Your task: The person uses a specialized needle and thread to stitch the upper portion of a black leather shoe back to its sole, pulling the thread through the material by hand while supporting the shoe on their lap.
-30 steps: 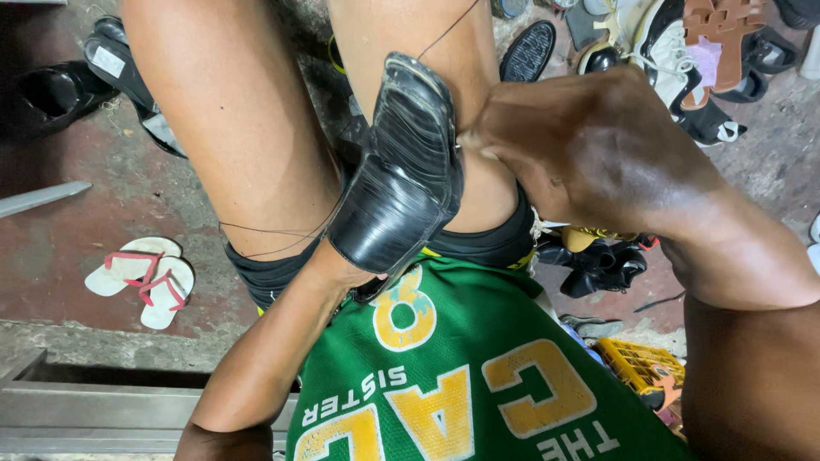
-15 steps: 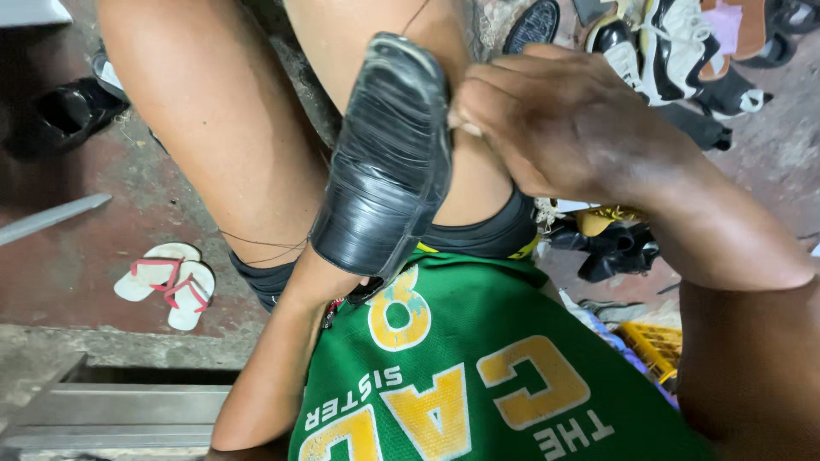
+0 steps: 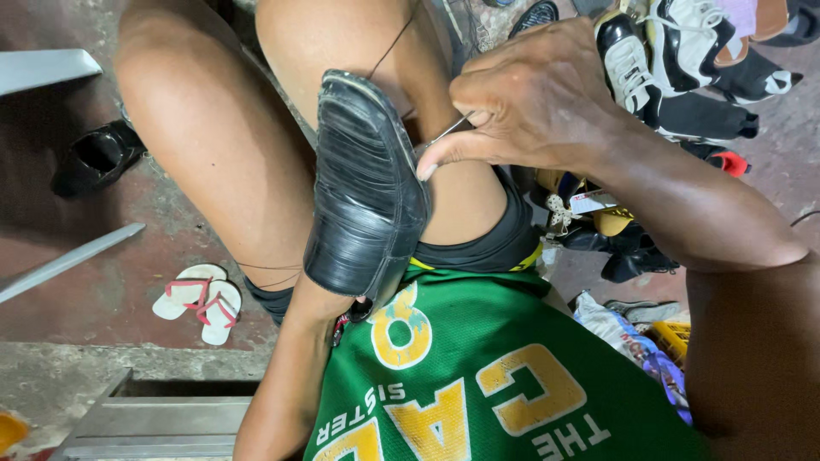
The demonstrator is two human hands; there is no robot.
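Head view: green jersey (image 3: 478, 376) fills lower frame. Black leather shoe (image 3: 363, 188) stands sole-up between the knees, left forearm running into it; left hand hidden, grip cannot be told. Right hand (image 3: 530, 102) pinches a thin needle (image 3: 444, 135) at shoe's edge. Dark thread (image 3: 389, 47) runs upward.

The left hand is hidden behind the black shoe (image 3: 367, 188); the needle is barely discernible.

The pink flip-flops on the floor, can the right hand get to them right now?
Probably not: the right hand pinches a needle at the black shoe, and a bare leg lies between it and the flip-flops.
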